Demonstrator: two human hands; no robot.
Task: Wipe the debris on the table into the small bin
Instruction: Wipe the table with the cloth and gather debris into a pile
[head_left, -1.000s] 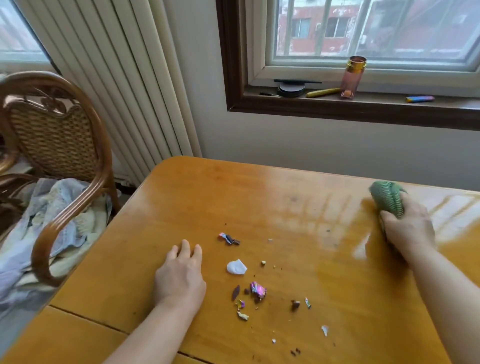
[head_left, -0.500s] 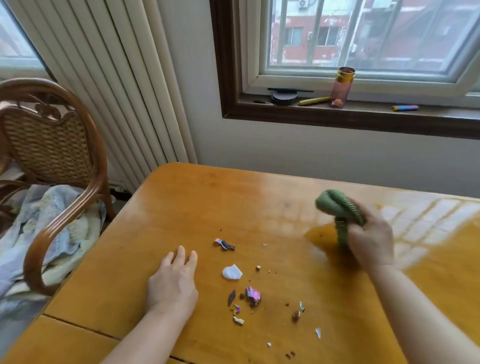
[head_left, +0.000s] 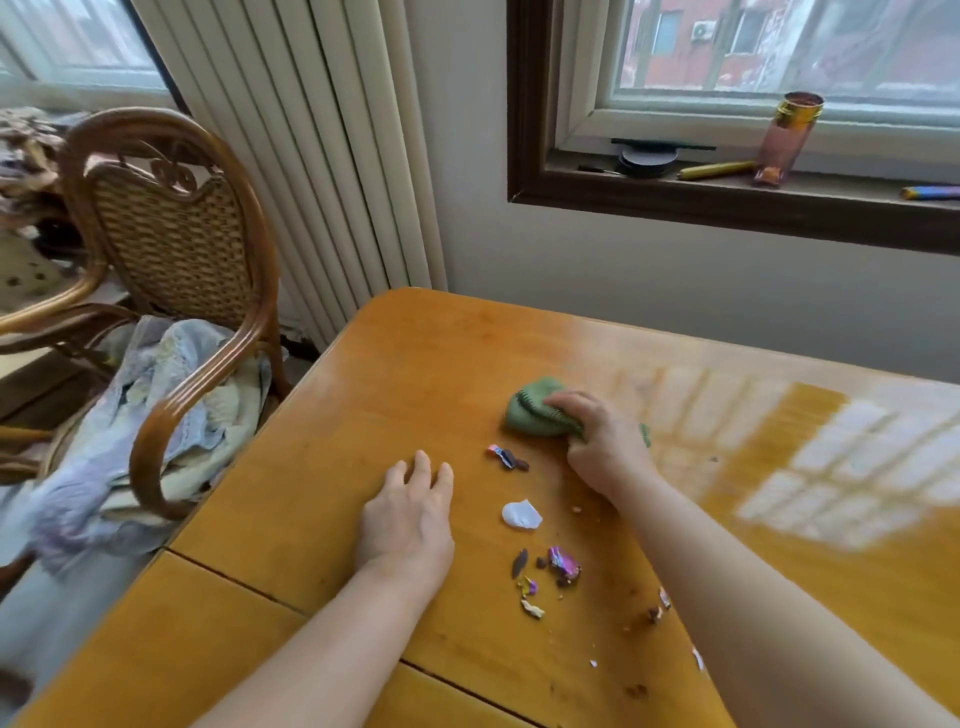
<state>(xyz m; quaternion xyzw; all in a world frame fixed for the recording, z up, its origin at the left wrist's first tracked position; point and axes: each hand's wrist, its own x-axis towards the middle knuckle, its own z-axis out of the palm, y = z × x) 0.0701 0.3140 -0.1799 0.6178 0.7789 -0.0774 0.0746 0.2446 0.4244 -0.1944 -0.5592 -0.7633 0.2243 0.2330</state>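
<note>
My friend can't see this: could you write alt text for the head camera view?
A person's right hand grips a green cloth on a wooden table, just beyond scattered debris; the left hand rests flat nearby.

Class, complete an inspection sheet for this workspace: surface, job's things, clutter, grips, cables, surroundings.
Surface: wooden table, glossy, window glare at right.
Job's things: green cloth beyond scattered debris; white scrap among it; small bin not seen.
Clutter: bundled fabric on wicker chair.
Grips: left hand flat on table, empty; right hand grips cloth.
Cables: nothing seen.
Surroundings: windowsill holding pink bottle.
</note>
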